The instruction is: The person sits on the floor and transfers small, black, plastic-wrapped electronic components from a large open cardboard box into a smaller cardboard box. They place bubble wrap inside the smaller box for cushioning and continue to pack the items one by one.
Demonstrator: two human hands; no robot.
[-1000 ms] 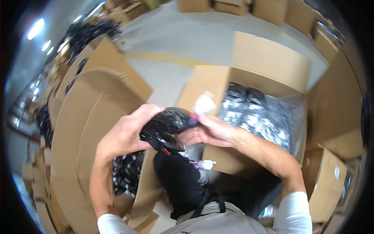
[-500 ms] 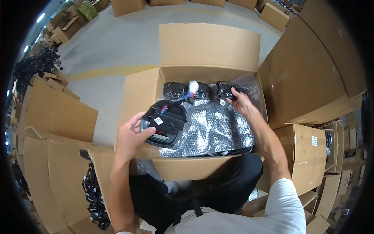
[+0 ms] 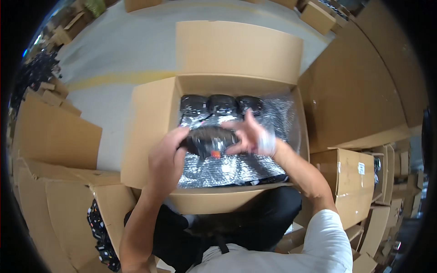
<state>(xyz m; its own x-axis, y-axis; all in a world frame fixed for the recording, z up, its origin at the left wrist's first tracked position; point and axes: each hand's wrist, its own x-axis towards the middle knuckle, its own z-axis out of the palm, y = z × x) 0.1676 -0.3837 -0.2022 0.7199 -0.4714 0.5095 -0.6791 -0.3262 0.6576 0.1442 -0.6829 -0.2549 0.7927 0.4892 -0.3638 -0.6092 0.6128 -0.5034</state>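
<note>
Over the box, my left hand [image 3: 167, 157] grips the left end of a black rounded plastic housing [image 3: 210, 140], now turned edge-on, with a small orange-red spot below it. My right hand [image 3: 249, 136] is at the housing's right end, fingers spread and blurred; whether they touch it I cannot tell. A pale blurred patch [image 3: 266, 143] lies across my right wrist; its kind is unclear. Behind, three similar black parts [image 3: 222, 104] stand in a row along the far wall of the open cardboard box [image 3: 236, 84]. Silvery bubble wrap [image 3: 200, 175] covers the layer beneath.
A tall carton [image 3: 359, 86] stands close on the right, with a smaller labelled carton [image 3: 353, 182] below it. At lower left, an open carton [image 3: 68, 200] stands beside a heap of small black parts [image 3: 102, 241]. Grey floor [image 3: 123, 50] with a yellow line lies beyond.
My left hand has moved right and tipped the housing from face-up to edge-on. My right hand has let go of the far-right black part, now beside the other two, and come toward the housing.
</note>
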